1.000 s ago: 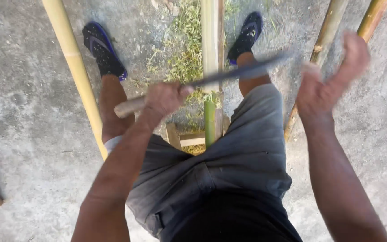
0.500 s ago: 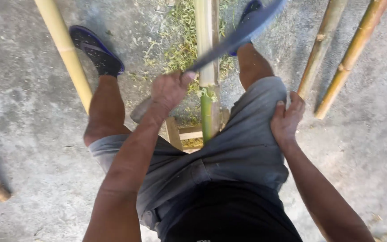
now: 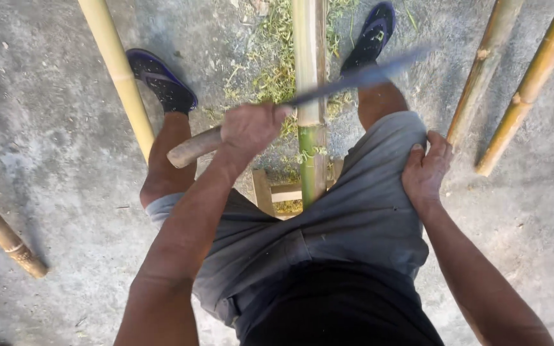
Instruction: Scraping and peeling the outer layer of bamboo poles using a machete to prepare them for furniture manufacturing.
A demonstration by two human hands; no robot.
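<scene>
The left hand (image 3: 248,128) grips a knife (image 3: 302,99) whose blurred blade crosses the bamboo pole (image 3: 309,96) between the legs; the right hand (image 3: 426,170) rests open-fingered on the shorts (image 3: 354,218)

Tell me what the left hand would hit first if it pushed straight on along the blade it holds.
Probably the bamboo pole: the left hand grips the knife, whose blurred blade already crosses that pole. Depth is unclear.
</scene>
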